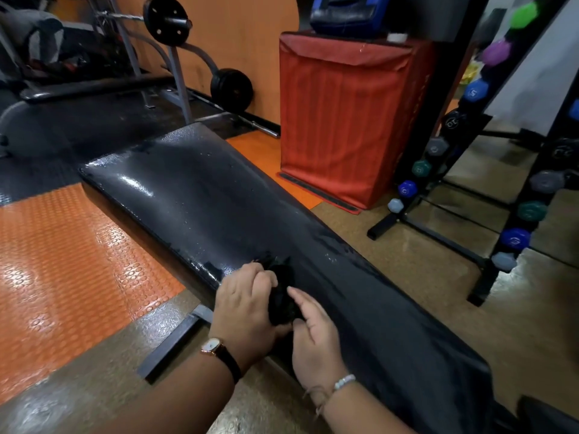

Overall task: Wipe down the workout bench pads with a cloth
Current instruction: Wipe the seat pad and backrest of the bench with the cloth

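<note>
A long black bench pad [200, 189] runs from the lower right up toward the middle of the view, its surface glossy and streaked with wet patches. A bunched black cloth [282, 292] lies on the pad near its left edge. My left hand [244, 305], with a watch on the wrist, is shut on the cloth from the left. My right hand [313, 336], with a bead bracelet on the wrist, touches the cloth from the right with its fingers partly spread. The cloth's lower part is hidden between my hands.
A red-covered box [347, 120] stands beyond the pad. A rack of coloured dumbbells [438, 170] stands at the right. A barbell bench with black weight plates [232, 89] is at the back left. Orange studded matting [62, 261] covers the floor left of the pad.
</note>
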